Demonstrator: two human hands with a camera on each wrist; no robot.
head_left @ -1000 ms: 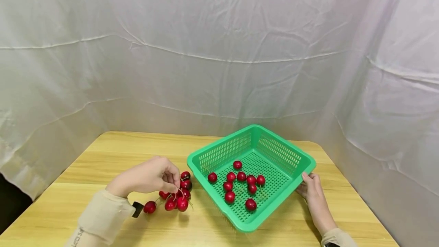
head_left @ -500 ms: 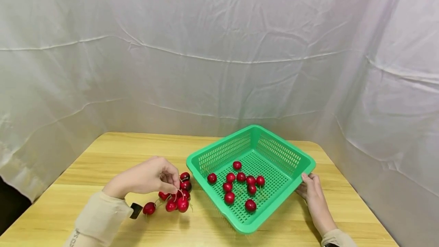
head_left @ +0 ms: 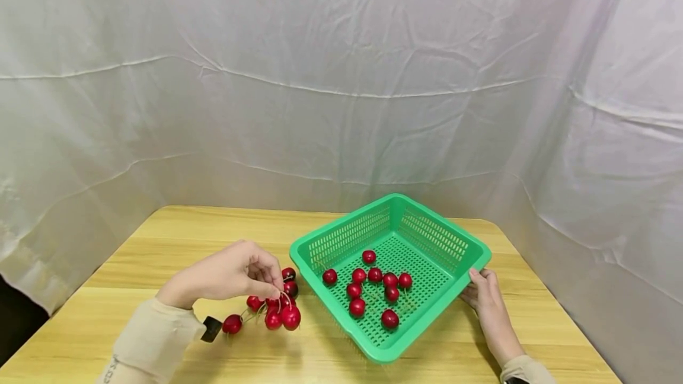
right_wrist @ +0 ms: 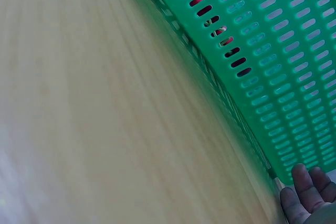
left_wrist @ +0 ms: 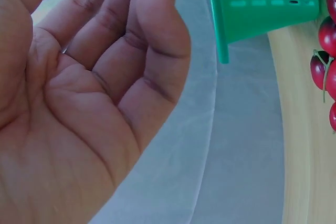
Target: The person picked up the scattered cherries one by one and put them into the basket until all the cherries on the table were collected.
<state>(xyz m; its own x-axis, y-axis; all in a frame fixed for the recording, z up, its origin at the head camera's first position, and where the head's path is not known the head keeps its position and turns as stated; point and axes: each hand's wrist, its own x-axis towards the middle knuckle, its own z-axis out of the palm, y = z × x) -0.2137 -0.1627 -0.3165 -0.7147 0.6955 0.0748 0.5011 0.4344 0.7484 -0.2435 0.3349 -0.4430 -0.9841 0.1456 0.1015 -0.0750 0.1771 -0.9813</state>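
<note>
My left hand pinches thin stems between thumb and fingertips, with a pair of red cherries hanging below, just left of the basket. More cherries lie behind and under them on the table. Curled fingers fill the left wrist view, where cherries appear at the right edge. My right hand grips the green plastic basket at its right side, thumb on the rim. In the right wrist view its fingers lie against the slotted outer wall.
Several red cherries are spread over the basket's floor. One cherry lies by the left wrist, near a black band. The wooden table ends at a white curtain at the back and sides.
My left hand has shifted slightly right, carrying the pinched cherries nearer the basket. The right hand and basket stay almost still.
</note>
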